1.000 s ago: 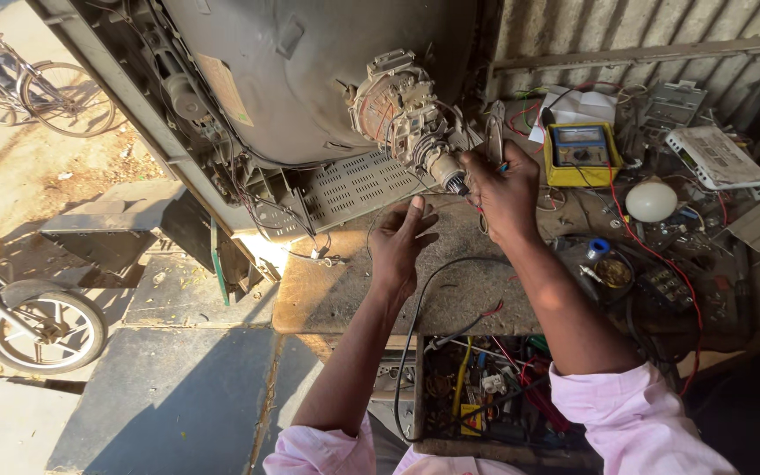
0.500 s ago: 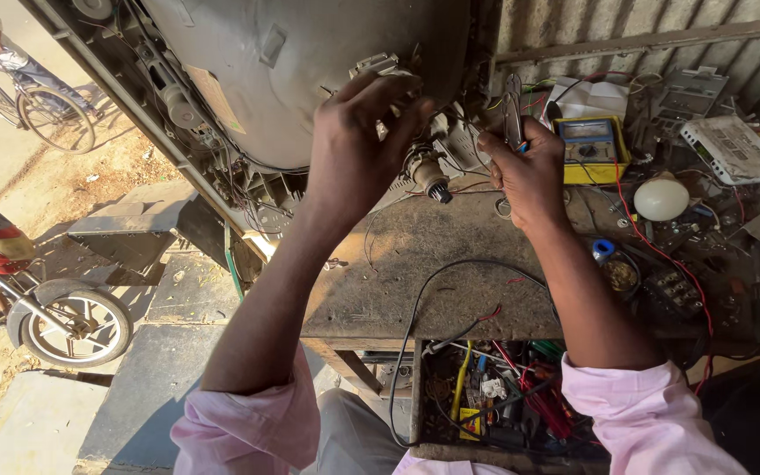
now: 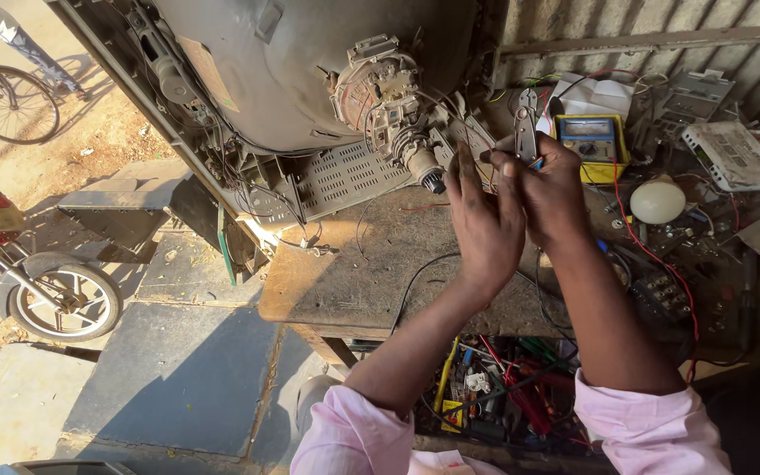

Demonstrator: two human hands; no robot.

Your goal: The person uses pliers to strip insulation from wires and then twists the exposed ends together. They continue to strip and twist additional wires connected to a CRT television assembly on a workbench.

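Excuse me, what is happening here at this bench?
A person in pink sleeves works at a wooden bench behind an opened old television set. The right hand holds small pliers near the neck of the picture tube. The left hand is raised beside it, fingers spread, holding nothing visible. A yellow meter and a white bulb lie nearby.
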